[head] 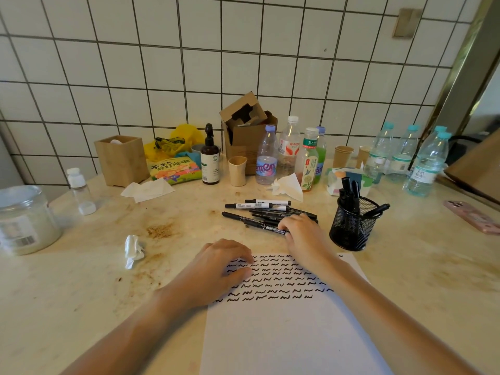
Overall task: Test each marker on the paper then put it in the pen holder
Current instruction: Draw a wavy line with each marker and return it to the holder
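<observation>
roughly eight loose markers [266, 213]

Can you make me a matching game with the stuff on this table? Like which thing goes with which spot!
Things:
1. pen holder
2. crumpled tissue
3. pink phone
4. left hand

Places:
A. at the table's far right edge
B. resting on the paper
C. just right of the marker pile
D. left of the paper, on the table

Pairs: 1-C, 2-D, 3-A, 4-B
</observation>
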